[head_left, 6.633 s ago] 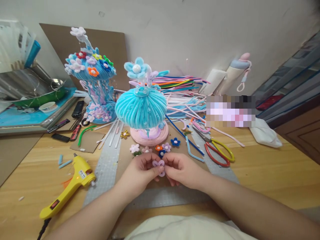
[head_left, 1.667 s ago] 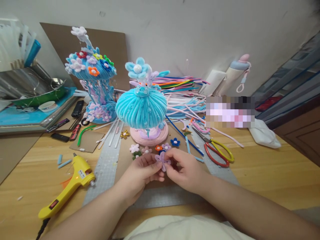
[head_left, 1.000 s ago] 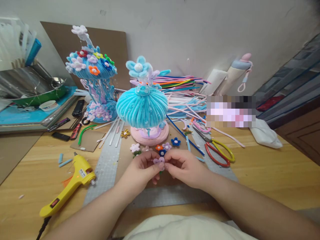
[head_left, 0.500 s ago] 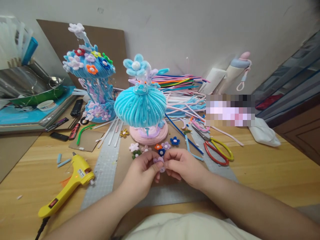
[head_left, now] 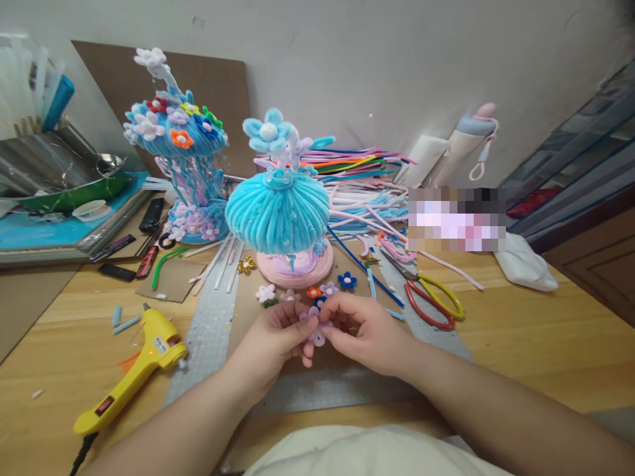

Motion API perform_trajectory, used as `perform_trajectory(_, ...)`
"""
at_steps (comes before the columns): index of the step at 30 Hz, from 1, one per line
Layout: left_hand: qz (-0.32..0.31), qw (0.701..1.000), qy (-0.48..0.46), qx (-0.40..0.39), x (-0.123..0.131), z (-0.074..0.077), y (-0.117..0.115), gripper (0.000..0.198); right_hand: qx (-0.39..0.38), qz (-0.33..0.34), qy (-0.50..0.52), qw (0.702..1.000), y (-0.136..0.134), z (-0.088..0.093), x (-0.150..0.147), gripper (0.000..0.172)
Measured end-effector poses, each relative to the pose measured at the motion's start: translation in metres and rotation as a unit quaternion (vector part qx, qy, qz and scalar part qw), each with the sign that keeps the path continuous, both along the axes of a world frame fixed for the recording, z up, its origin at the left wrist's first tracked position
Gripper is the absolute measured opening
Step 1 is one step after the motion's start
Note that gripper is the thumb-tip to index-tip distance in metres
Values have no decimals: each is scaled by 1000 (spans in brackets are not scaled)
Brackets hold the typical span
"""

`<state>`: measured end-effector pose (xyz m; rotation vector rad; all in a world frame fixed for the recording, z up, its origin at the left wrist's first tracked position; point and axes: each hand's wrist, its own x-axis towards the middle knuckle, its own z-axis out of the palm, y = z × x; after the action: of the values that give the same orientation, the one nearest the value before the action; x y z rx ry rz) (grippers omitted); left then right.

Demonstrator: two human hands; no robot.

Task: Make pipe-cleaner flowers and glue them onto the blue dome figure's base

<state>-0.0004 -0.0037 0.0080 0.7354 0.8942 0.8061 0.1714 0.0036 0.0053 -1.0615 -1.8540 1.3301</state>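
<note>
My left hand point(head_left: 270, 340) and my right hand point(head_left: 364, 328) meet over a brown cardboard sheet point(head_left: 247, 311) and pinch a small lilac pipe-cleaner flower point(head_left: 313, 324) between their fingertips. Several finished little flowers point(head_left: 327, 289) in pink, orange, blue and lilac lie just beyond my fingers. Behind them stands a turquoise pipe-cleaner mushroom-shaped figure point(head_left: 278, 211) on a pink base, with a blue flower on top.
A taller blue flower-covered figure point(head_left: 183, 158) stands back left. A yellow glue gun point(head_left: 136, 367) lies at the left on the wooden table point(head_left: 546, 344). Red and yellow scissors point(head_left: 431, 304) lie to the right. A heap of coloured pipe cleaners point(head_left: 362, 178) sits by the wall.
Both hands have kept working the lilac flower, turning it between the fingers; it now shows more petals than half a second ago. Nothing else on the table has moved.
</note>
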Motion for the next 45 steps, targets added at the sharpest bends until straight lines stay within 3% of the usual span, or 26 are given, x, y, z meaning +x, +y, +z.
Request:
perform_trajectory(6, -8, 999, -23, -21, -1, 2, -1, 25, 21, -17, 6, 1000, -1, -2, 0, 4)
perform_trajectory(12, 12, 1000, 5, 19, 1, 2, 0, 27, -173, -39, 95, 979, 0, 0, -7, 16)
perform_trajectory(17, -6, 999, 29, 25, 2, 3, -1, 25, -255, -36, 141, 956, 1, -2, -10, 23)
perform_trajectory(26, 19, 998, 48, 38, 9, 8, -1, 28, -265, -67, 197, 942, -4, -5, -14, 25)
perform_trajectory(38, 25, 999, 2, 39, 8, 4, -4, 23, -281, -100, 220, 929, -2, -1, -14, 25)
perform_trajectory(42, 16, 1000, -22, 16, 1, 2, 2, 23, -247, -110, 222, 937, -1, -2, -11, 25)
perform_trajectory(45, 11, 999, 3, 30, -4, 1, 5, 20, -205, -67, 155, 964, -1, -1, -8, 20)
